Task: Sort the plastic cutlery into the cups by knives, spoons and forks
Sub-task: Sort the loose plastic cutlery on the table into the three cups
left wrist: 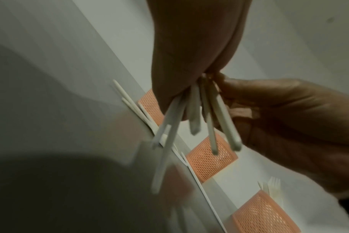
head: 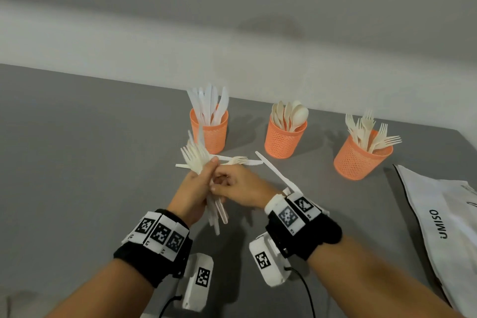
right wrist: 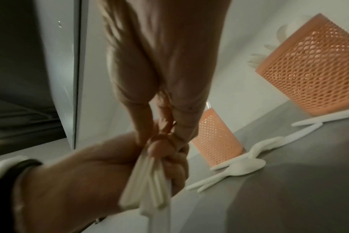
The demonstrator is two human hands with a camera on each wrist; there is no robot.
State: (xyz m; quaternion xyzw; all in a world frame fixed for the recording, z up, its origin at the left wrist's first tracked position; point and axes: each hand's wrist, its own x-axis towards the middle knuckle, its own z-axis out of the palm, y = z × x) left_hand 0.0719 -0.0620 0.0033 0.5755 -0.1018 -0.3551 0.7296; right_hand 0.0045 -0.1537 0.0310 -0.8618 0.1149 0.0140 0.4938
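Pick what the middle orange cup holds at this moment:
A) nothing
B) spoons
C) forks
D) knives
B: in the head view the middle orange cup shows rounded spoons standing in it, while the knives fill the left cup and the forks the right one.

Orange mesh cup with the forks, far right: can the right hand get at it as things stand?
Probably yes. The table between the right hand and the orange mesh cup holding forks is bare apart from a white plastic knife, but its fingers are busy at the cutlery bundle gripped by the left hand.
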